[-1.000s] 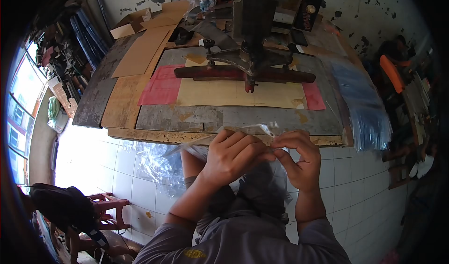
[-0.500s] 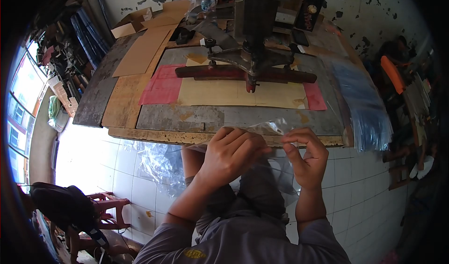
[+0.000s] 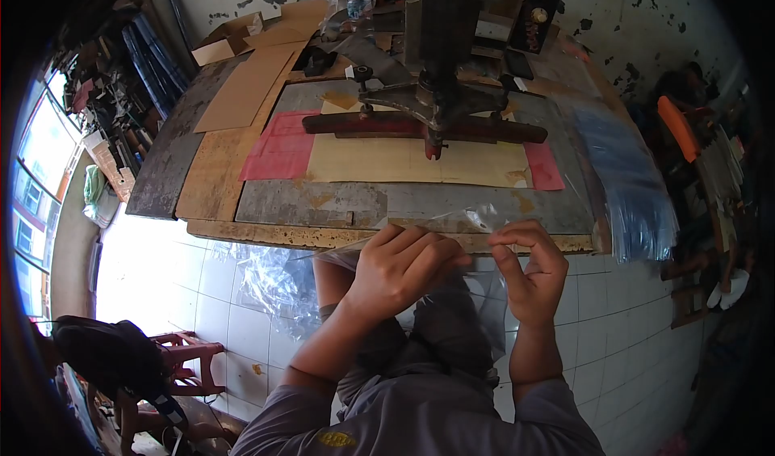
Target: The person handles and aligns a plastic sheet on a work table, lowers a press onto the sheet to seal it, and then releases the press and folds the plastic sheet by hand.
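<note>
A thin clear plastic sheet (image 3: pixel 482 216) stretches between my two hands at the table's front edge, part of it hanging over my lap. My left hand (image 3: pixel 397 272) is closed on the sheet, its back toward the camera and its fingertips mostly hidden. Thumb and forefinger of my right hand (image 3: pixel 529 272) pinch the sheet's right part. Beyond both hands, a dark metal press bar (image 3: pixel 476 130) stands above a yellowish sheet (image 3: pixel 387 163) with pink pieces (image 3: pixel 274 145) at its ends.
Blue-tinted clear plastic sheets (image 3: pixel 634 201) hang over the table's right side. Crumpled clear plastic (image 3: pixel 274 290) is below the front edge at left. Cardboard (image 3: pixel 242 92) lies on the table's left. A red stool (image 3: pixel 194 365) stands on the tiled floor, a dark bag (image 3: pixel 105 359) beside it.
My hands stay nearly in place, both still closed on the plastic sheet. Its hanging part below my right hand has shifted slightly left.
</note>
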A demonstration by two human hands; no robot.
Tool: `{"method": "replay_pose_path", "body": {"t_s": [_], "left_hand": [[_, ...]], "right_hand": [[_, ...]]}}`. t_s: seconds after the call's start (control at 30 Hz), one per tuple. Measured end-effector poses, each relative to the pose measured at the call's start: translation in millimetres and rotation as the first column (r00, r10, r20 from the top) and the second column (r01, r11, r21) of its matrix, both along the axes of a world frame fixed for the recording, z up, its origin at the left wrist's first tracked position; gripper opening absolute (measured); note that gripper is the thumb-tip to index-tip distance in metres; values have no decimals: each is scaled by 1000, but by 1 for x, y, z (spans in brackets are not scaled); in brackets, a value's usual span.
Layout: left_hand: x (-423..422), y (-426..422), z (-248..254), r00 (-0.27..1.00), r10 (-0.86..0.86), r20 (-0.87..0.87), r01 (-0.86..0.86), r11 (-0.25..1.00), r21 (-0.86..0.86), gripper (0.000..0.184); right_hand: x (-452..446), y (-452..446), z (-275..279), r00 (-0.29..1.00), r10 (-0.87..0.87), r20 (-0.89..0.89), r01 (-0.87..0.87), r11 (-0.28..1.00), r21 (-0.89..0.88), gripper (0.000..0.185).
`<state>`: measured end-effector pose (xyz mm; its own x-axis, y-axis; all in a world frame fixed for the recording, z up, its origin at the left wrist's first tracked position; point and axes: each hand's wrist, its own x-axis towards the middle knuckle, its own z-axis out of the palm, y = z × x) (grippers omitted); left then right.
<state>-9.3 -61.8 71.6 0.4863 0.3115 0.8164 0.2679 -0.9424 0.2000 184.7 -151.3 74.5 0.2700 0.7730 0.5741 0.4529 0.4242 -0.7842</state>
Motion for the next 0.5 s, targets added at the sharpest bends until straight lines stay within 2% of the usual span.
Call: {"method": "replay_pose_path", "body": {"t_s": [0.1,0.23,0.33,0.43,0.5], "left_hand": [[1,4,-6,1000,-8,0,8,999,35,31],[-2,14,-7,1000,8,7,-9,996,85,31],[-16,24,4,986,120,-115,-111,991,79,34],[-31,50,1,969,151,-196,-137,987,80,39],[-38,68,-9,975,98,-200,-101,995,-6,29]], "right_hand": [[1,1,1,999,23,-25,-23,1000,-17,8],[8,6,-2,989,29,-144,-31,999,-12,6],[38,19,-13,980,19,-200,-11,999,43,10],[70,38,-33,957,10,-291,27,992,122,14],[87,46,-47,953,-18,-303,45,995,84,18]]}}
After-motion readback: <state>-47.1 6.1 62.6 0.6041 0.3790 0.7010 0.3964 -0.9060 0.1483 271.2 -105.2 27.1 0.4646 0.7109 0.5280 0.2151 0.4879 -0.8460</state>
